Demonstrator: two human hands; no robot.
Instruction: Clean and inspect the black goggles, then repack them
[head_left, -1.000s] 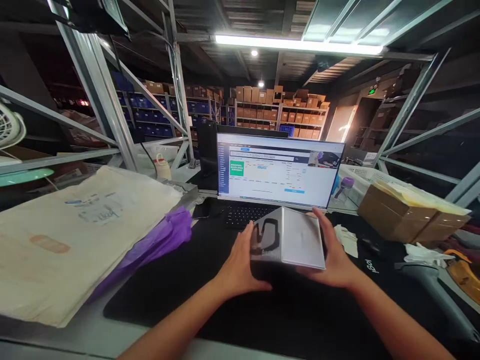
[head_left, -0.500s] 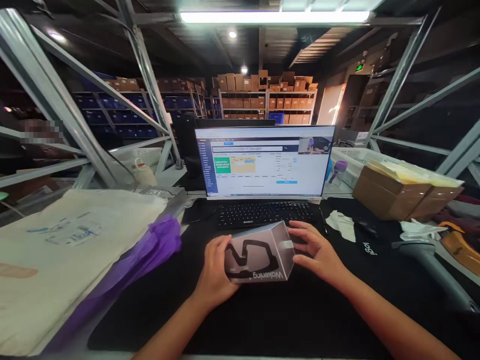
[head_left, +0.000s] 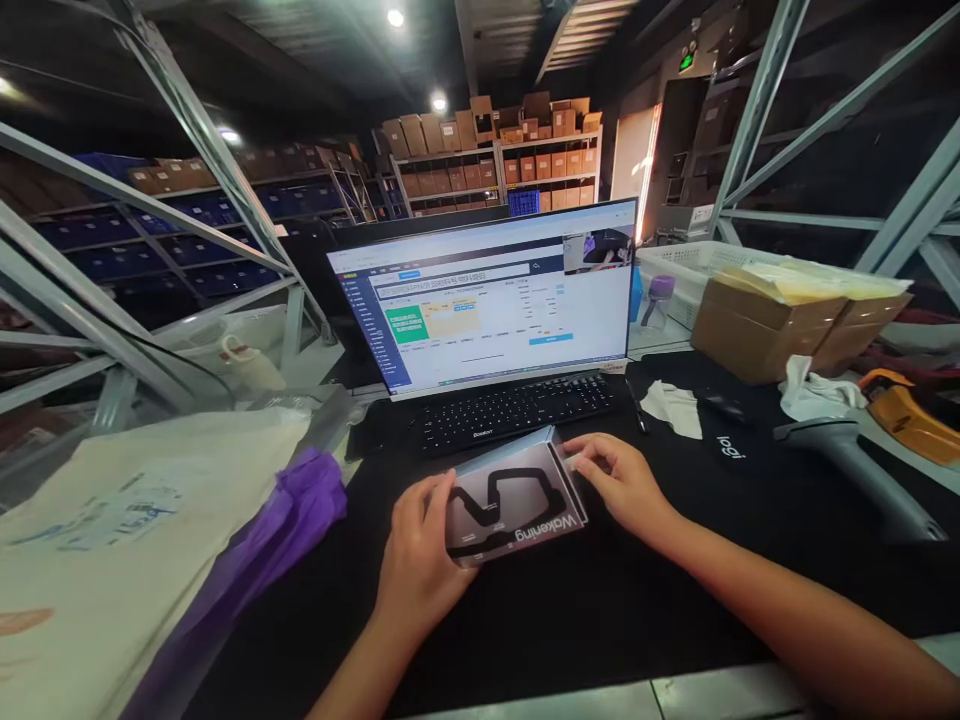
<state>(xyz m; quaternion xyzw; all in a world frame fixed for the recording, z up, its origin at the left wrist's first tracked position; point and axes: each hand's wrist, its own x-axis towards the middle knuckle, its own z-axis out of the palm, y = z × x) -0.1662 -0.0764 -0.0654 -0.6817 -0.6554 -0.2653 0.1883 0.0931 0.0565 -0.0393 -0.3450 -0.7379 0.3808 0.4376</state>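
above the black mat, the left hand grasps one end of the printed box, seemingly to steady it; the right hand's bent fingers pinch the opposite end, probably its flap.

Box, one: silver-grey carton, glossy, bearing a black angular outline and white "Wakening" lettering reading upside down. Broad printed face showing; long axis slanting, one end pointing between two and three o'clock, meeting the fingers of the right hand. Opposite end sitting in the left hand, at nine o'clock. Keyboard lying at twelve.
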